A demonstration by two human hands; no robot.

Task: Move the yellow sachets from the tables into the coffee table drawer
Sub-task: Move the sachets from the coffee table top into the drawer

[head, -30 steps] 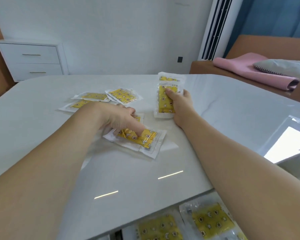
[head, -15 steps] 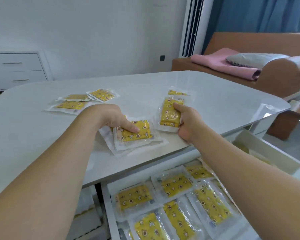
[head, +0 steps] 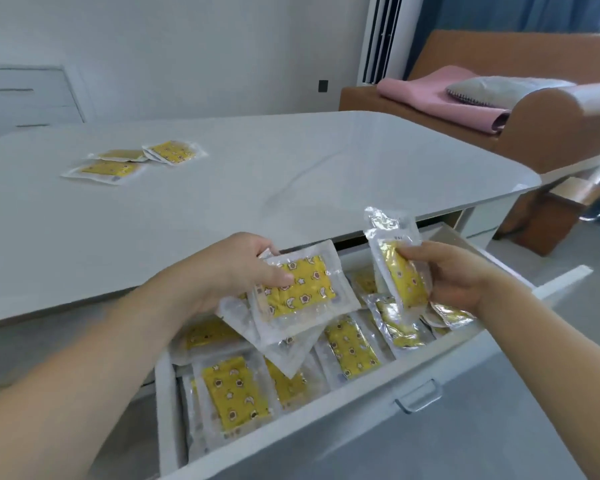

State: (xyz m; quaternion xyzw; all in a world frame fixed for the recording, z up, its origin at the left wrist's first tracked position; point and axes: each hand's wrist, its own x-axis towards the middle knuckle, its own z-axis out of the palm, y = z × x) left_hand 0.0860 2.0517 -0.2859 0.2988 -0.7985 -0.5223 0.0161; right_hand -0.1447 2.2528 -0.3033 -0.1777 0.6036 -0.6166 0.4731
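My left hand point(head: 229, 271) holds a small stack of yellow sachets point(head: 300, 289) in clear wrappers, tilted above the open coffee table drawer point(head: 388, 400). My right hand point(head: 454, 275) grips two more yellow sachets point(head: 400, 268) upright over the drawer's right half. Several yellow sachets point(head: 234, 396) lie loose inside the drawer. Three sachets point(head: 106, 169) remain on the white coffee table top point(head: 291, 174), far left.
The drawer sticks out toward me with a metal handle point(head: 418, 398) on its front. A brown sofa point(head: 541, 109) with a pink blanket point(head: 440, 98) and grey cushion stands at the right. A white chest of drawers point(head: 25, 98) stands against the back wall at left.
Both hands lifted their sachets off the table top and brought them toward me, over the open drawer. The view tilted down, showing more of the drawer.
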